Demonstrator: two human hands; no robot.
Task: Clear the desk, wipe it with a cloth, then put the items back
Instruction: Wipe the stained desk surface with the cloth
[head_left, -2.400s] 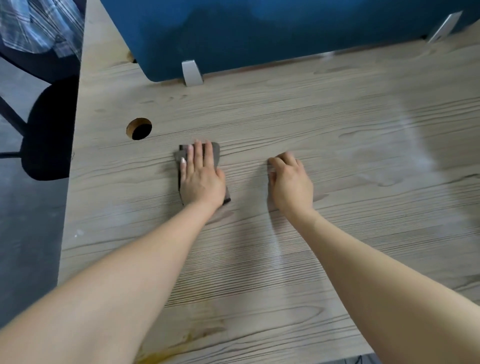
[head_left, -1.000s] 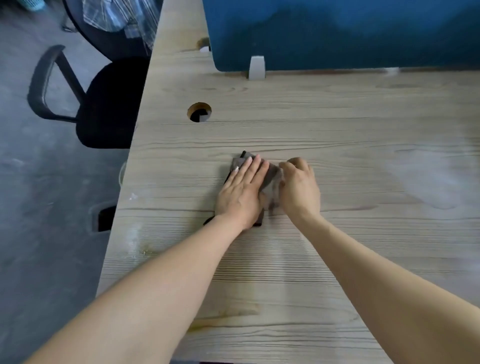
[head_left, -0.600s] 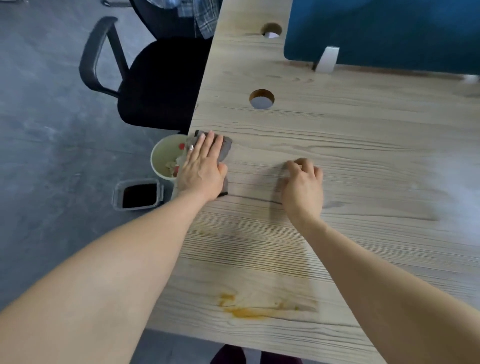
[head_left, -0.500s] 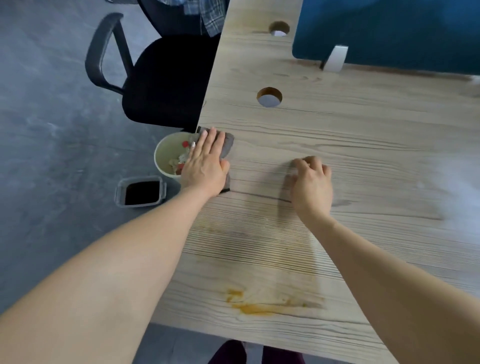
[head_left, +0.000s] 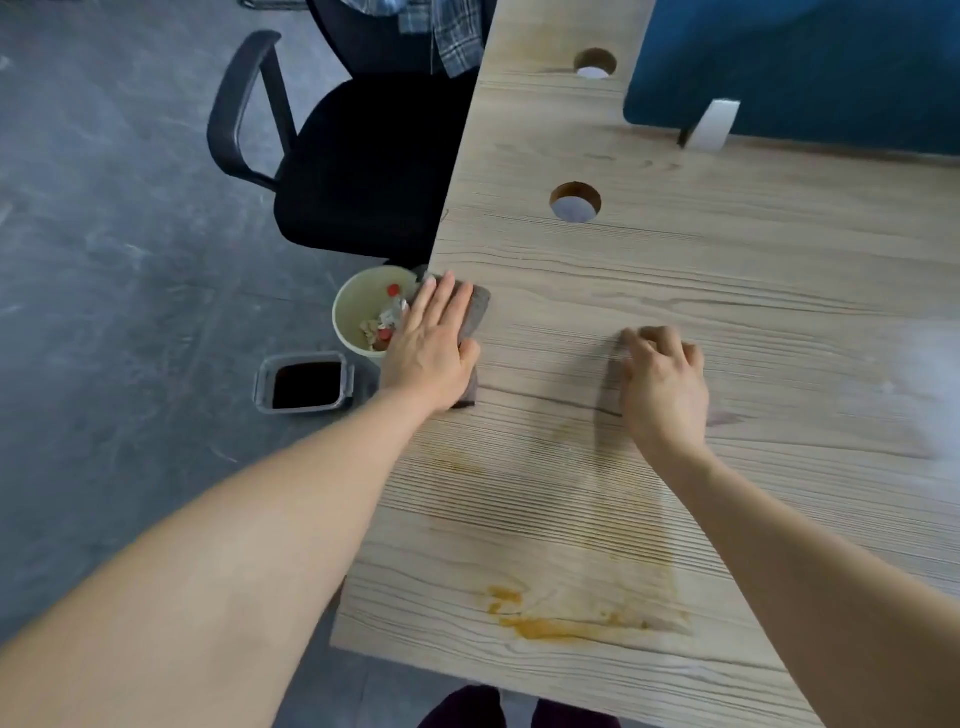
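Observation:
A grey cloth lies flat at the left edge of the wooden desk, partly overhanging it. My left hand presses down on the cloth with straight fingers and covers most of it. My right hand rests on the bare desktop to the right of the cloth, fingers curled under, holding nothing. An orange-brown stain marks the desk near its front edge.
On the floor just left of the desk stand a pale waste bin with scraps and a small container of dark liquid. A black office chair is behind them. Two cable holes and a blue divider lie at the back.
My left hand has slid the cloth leftwards from the desk's middle to its left edge. My right hand let go of the cloth and stayed on the desk. The view swung left.

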